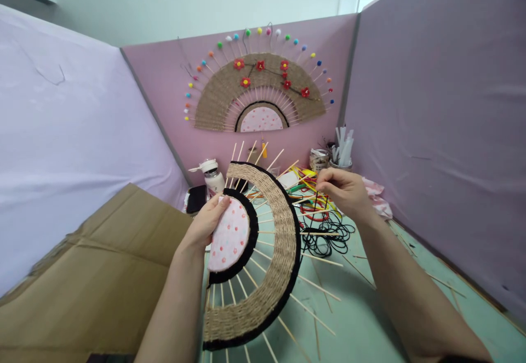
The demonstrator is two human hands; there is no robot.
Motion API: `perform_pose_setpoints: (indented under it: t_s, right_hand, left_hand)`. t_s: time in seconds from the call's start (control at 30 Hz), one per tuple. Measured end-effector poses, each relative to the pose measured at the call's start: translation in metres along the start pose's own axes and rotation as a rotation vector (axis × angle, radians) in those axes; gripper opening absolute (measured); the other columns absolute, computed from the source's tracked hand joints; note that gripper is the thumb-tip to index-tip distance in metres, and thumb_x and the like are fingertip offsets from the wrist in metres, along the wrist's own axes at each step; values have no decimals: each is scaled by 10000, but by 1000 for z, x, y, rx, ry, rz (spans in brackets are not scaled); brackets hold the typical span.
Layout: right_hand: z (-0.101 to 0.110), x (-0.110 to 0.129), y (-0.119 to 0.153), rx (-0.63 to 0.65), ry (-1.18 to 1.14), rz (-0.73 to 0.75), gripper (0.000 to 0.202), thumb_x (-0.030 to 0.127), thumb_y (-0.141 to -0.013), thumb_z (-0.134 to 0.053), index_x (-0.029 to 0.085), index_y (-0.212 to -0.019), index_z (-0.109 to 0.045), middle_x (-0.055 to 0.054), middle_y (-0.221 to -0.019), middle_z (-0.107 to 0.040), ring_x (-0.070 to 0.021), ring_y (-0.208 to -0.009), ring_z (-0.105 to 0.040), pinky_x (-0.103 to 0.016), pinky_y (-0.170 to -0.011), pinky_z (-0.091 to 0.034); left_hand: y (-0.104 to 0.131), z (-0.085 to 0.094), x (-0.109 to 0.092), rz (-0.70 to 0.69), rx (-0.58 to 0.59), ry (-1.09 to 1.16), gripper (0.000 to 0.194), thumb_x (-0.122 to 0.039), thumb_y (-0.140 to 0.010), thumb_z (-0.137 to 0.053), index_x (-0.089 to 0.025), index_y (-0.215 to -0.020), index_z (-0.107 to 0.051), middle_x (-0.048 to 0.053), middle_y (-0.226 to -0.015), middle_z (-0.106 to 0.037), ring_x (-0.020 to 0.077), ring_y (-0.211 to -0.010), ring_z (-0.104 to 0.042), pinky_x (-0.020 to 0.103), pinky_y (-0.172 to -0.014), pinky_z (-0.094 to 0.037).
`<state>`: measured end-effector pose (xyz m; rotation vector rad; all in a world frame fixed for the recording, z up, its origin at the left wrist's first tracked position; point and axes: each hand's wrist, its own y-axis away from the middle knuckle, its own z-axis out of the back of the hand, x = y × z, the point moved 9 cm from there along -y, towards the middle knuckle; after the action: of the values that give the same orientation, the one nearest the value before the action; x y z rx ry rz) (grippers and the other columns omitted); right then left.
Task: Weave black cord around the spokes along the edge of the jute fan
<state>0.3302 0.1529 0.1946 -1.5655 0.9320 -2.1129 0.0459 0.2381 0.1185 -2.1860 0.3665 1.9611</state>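
Observation:
A half-round woven fan [283, 231] stands tilted on its side in front of me, its thin wooden sticks poking out past a black outer edge. My left hand [209, 217] grips its pink, flower-dotted centre [230, 239], thumb on the front face and fingers behind. To the right of the fan, my right hand [343, 187] is raised with thumb and forefinger pinched on a black cord. The cord hangs down beside the stick ends. Below that hand lies a loose tangle of black cord [324, 237] on the green table [357, 319].
A finished-looking fan with red flowers [263, 69] hangs on the pink back panel. Cardboard [102, 275] covers the left side. Behind the work are a white bottle [213, 179], a phone [196, 199], coloured cords and a jar of white strips [343, 149]. Loose sticks lie at right.

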Motion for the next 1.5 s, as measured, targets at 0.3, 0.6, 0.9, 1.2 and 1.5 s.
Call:
perform_pose_setpoints:
  t_s: [0.3, 0.6, 0.9, 1.2, 1.5]
  right_hand:
    - [-13, -27, 1, 244, -108, -139, 131, 302, -737, -651, 172, -720, -649, -22, -726, -600, -127, -670, -520, -242, -611, -401]
    - [-46, -29, 6, 298, 18, -203, 167, 307, -756, -615, 153, -690, -616, -8, -657, -560, -112, -604, -483, -244, -571, -373]
    - [-47, -28, 7, 278, 15, -209, 214, 348, -769, -591, 154, -678, -582, 4, -624, -537, -96, -556, -440, -235, -523, -332]
    - [-39, -46, 11, 201, -287, -463, 195, 315, -691, -671, 161, -667, -553, 52, -527, -463, -45, -446, -342, -196, -433, -237]
    - [-33, -49, 14, 190, -677, -628, 233, 252, -659, -744, 156, -777, -567, 9, -619, -573, -26, -465, -409, -135, -391, -214]
  left_hand:
    - [-2, 4, 0, -25, 10, 12, 363, -468, -668, -694, -188, -828, -526, -55, -612, -553, 66, -477, -494, 182, -477, -404]
    - [1, -12, 9, 41, 137, 55, 370, -399, -699, -698, -206, -989, -573, -30, -736, -599, 85, -617, -538, 198, -583, -437]
    - [-1, -9, 15, 71, 142, 67, 354, -380, -729, -675, -209, -1028, -591, -27, -721, -566, 106, -676, -532, 225, -653, -433]
    - [-3, -7, 18, 72, 160, 25, 432, -397, -735, -658, -232, -1124, -565, -26, -727, -584, 128, -665, -547, 265, -679, -439]
    - [-5, -5, 19, 72, 148, 12, 412, -378, -740, -660, -245, -1119, -569, -36, -697, -561, 104, -622, -514, 239, -653, -439]
